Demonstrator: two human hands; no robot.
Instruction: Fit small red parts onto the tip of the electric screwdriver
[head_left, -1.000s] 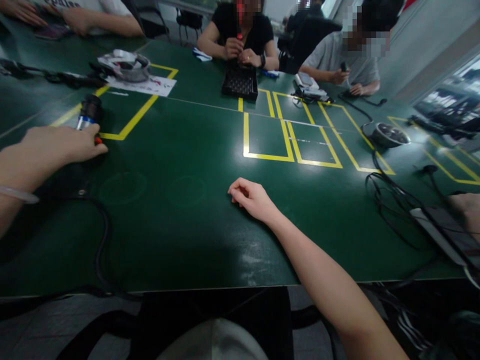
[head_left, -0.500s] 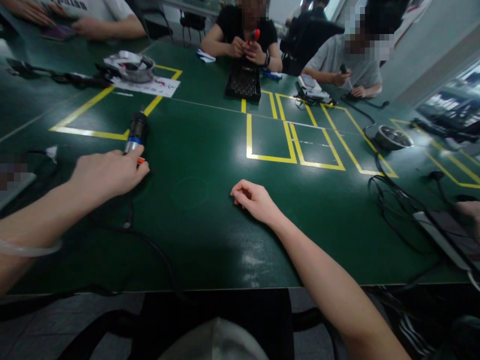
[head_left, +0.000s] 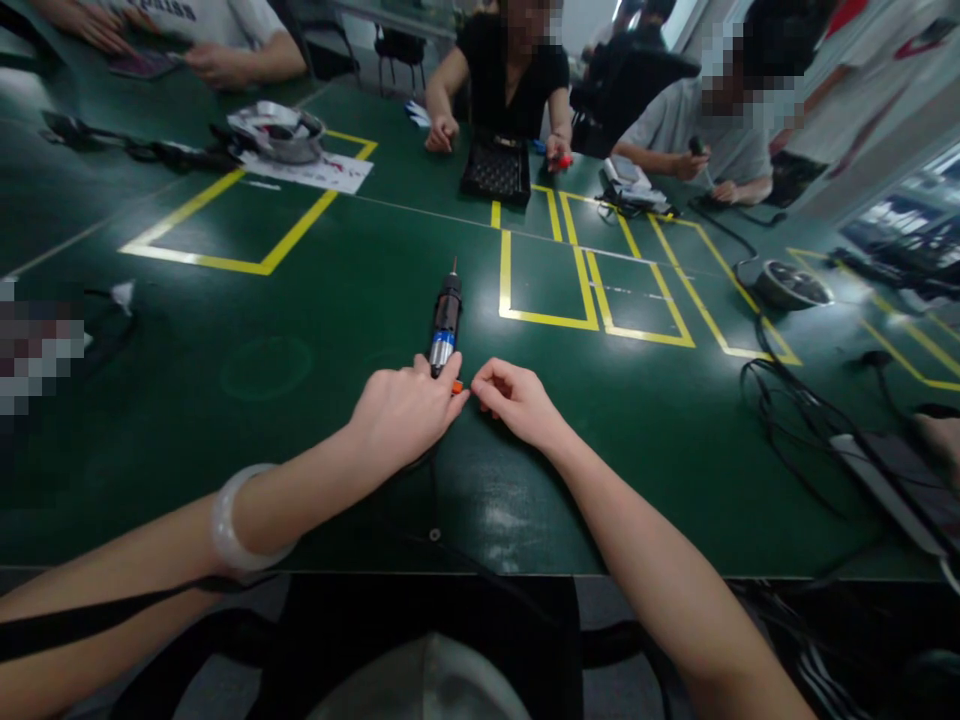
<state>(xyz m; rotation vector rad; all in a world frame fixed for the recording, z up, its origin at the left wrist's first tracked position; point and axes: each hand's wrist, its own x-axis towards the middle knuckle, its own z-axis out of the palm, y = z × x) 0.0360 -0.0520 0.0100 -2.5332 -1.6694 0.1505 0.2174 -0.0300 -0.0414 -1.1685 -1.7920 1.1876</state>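
My left hand (head_left: 409, 415) is wrapped round the rear of a black and silver electric screwdriver (head_left: 447, 320) with a blue band, and its thin bit points away from me. A bit of orange shows by my thumb. Just to the right, my right hand (head_left: 514, 400) rests on the green table (head_left: 390, 260) with its fingers curled in; whether anything is inside them is hidden. The two hands nearly touch. A dark cable trails from the tool toward the table's near edge.
Yellow tape outlines (head_left: 551, 321) mark the table. A black tray (head_left: 495, 170) stands before a person across from me. Metal bowl-like part (head_left: 793, 284), black cables (head_left: 780, 400) and a white-edged device (head_left: 885, 490) lie at right. A round part (head_left: 281, 135) sits on paper at back left.
My left hand has carried the screwdriver rightward, close to my right hand, which has barely moved. The person opposite has lowered and parted their hands, one still with the red item.
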